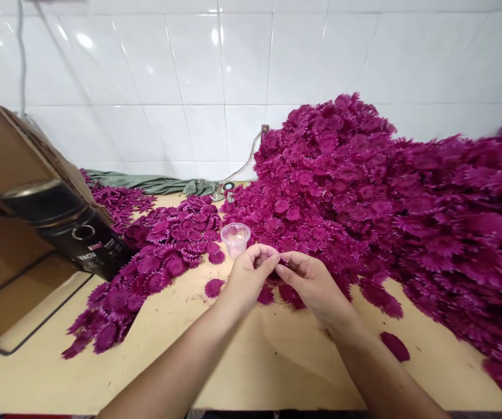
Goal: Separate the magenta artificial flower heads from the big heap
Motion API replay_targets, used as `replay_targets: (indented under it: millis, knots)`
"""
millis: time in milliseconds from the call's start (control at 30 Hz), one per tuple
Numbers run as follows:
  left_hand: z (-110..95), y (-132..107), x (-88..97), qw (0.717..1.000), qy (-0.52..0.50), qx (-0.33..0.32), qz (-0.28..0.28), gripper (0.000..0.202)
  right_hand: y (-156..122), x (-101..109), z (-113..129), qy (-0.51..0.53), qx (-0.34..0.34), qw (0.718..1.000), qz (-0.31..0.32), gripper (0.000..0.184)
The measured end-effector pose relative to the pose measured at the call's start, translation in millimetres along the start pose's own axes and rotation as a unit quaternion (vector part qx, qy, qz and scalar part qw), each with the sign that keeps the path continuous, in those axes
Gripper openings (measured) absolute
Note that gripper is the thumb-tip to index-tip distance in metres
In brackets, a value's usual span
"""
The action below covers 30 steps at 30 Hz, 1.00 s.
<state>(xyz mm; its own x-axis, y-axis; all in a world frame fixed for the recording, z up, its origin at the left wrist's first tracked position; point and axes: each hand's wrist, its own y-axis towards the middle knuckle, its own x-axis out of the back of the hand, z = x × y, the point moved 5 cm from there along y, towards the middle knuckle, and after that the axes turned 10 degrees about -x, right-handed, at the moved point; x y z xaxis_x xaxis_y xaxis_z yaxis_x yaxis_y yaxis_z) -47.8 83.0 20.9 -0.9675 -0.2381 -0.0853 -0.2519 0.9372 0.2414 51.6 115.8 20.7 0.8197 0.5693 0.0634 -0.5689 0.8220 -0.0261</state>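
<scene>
My left hand (253, 273) and my right hand (309, 285) meet above the middle of the table, thumbs and forefingers pinched together. Between their fingertips is a magenta flower head (284, 262), mostly covered by the fingers. Just behind my left hand stands a small clear plastic cup (235, 238) with something pale inside, too blurred to name. Beneath and beside the hands lie a few loose flower heads, one of them a round flower head (214, 287) to the left.
A tall heap of magenta flower heads (329, 169) fills the right and back against the tiled wall (198, 64). A lower pile (163, 244) spreads at left, beside a black vacuum flask (80, 233) and a cardboard box (2, 157). Green cloth (146, 181) lies along the wall.
</scene>
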Motion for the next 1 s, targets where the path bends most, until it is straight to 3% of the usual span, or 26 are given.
replay_targets:
  millis: [100, 233, 433, 600, 733, 800, 900, 1000]
  knots:
    - [-0.8, -0.7, -2.5, 1.0, 0.017, -0.011, 0.011, 0.014, -1.5, 5.3, 4.5, -0.048, 0.017, 0.998, -0.037, 0.018]
    - [-6.1, -1.0, -0.2, 0.989, 0.129, -0.074, -0.006, 0.019, -3.8, 14.2, 11.4, -0.146, 0.044, 0.982, -0.116, 0.018]
    - [-14.0, 0.0, -6.9, 0.962, 0.232, -0.139, 0.047, 0.02, -3.0, 23.2, 12.7, -0.246, 0.059, 0.95, -0.186, 0.026]
    - [-13.5, 5.4, -16.7, 0.962, 0.234, -0.133, 0.054, 0.02, 1.0, 29.7, 6.9, -0.218, 0.049, 0.953, -0.205, 0.029]
    - [-15.3, 10.7, -19.9, 0.97, 0.208, -0.115, 0.058, 0.022, 0.6, 33.0, 7.8, -0.136, 0.057, 0.975, -0.166, 0.024]
    - [-23.0, 14.2, -9.9, 0.96, 0.241, -0.138, 0.037, 0.022, -0.3, 35.9, 10.9, -0.114, 0.058, 0.981, -0.143, 0.018]
    - [-36.5, 20.1, 23.7, 0.916, 0.354, -0.185, -0.045, 0.029, 2.2, 41.5, 18.9, -0.1, 0.053, 0.986, -0.121, 0.015]
    - [-29.3, 28.7, 60.3, 0.884, 0.434, -0.149, -0.084, 0.056, 15.5, 42.2, 29.9, -0.104, 0.045, 0.987, -0.117, 0.013]
